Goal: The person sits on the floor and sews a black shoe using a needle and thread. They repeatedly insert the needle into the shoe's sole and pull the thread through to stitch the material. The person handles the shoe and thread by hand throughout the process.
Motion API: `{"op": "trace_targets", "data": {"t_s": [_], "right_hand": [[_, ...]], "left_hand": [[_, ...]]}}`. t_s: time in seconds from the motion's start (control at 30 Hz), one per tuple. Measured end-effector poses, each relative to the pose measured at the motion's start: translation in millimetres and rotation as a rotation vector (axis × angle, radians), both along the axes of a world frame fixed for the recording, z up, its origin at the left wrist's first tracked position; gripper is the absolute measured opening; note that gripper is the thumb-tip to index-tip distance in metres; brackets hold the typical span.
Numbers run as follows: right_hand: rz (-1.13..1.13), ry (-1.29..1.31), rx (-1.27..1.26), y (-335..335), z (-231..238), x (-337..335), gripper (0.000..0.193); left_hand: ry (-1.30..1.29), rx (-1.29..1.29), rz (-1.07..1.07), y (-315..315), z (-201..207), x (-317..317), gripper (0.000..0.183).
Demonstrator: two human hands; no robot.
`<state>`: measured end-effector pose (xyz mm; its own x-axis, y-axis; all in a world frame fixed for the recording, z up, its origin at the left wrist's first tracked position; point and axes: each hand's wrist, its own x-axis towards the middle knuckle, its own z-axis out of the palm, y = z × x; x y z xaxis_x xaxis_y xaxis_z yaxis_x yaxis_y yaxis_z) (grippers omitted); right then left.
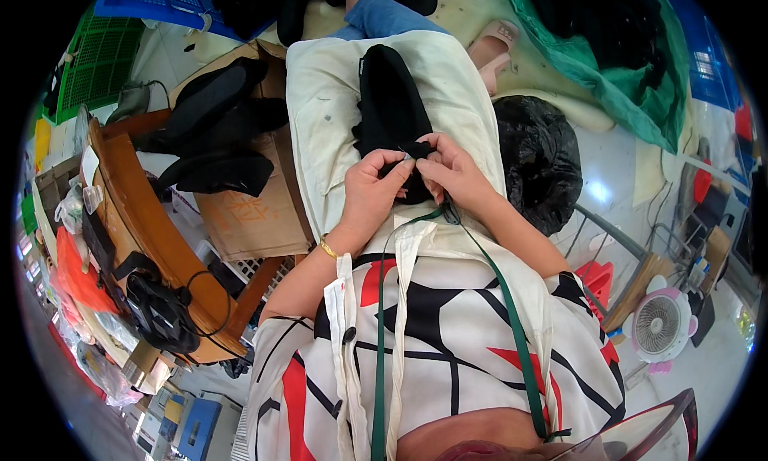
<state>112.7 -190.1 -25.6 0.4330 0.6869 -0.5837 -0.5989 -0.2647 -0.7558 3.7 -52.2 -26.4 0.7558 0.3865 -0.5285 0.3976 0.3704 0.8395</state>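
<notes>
A black fabric shoe (394,101) lies on the cream apron (320,85) over my lap, its toe pointing away from me. Both hands meet at its near end. With bent fingertips, my left hand (373,182) pinches the black edge there. Facing it, my right hand (458,173) grips the same dark fabric between thumb and fingers. A tiny pale, shiny bit shows between the two thumbs, too small to name. The fingers hide part of the shoe's near end. A green cord (504,281) hangs from my neck down to near my wrists.
To the left, a cardboard box (256,209) bears several black shoes (216,169), beside a wooden table (156,221). At right stand a black plastic bag (538,165), a large green sack (576,57) of dark items and a white fan (661,325). Pink slippers (490,51) lie ahead.
</notes>
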Motion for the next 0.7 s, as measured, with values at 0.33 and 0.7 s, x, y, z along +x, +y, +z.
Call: {"op": "trace_targets", "data": {"t_s": [0.33, 0.7], "right_hand": [[0.237, 0.056, -0.055, 8.6, 21.1, 26.7, 0.028], [0.316, -1.083, 0.156, 17.4, -20.4, 38.0, 0.020]], "left_hand": [[-0.010, -0.013, -0.100, 1.2, 1.7, 2.2, 0.012], [-0.057, -0.145, -0.193, 32.4, 17.3, 7.8, 0.012]]}}
